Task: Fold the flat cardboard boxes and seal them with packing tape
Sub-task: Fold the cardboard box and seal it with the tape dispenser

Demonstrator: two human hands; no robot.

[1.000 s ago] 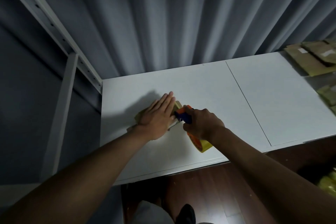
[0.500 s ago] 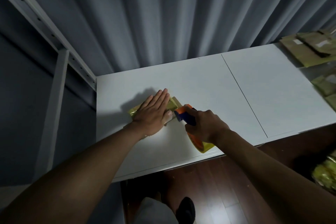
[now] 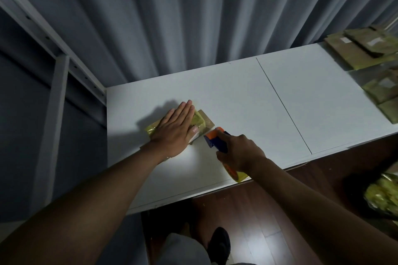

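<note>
Bare forearms, no sleeves; grey trousers (image 3: 183, 249), one black shoe (image 3: 219, 243).

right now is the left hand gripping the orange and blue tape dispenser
No, the right hand grips the orange and blue tape dispenser; the left hand lies flat.

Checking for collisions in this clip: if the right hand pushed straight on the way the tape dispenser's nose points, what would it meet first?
Probably the small box under the flat left hand. The right hand aims the tape dispenser up-left, its nose just short of the box's near corner; depth is uncertain.
</note>
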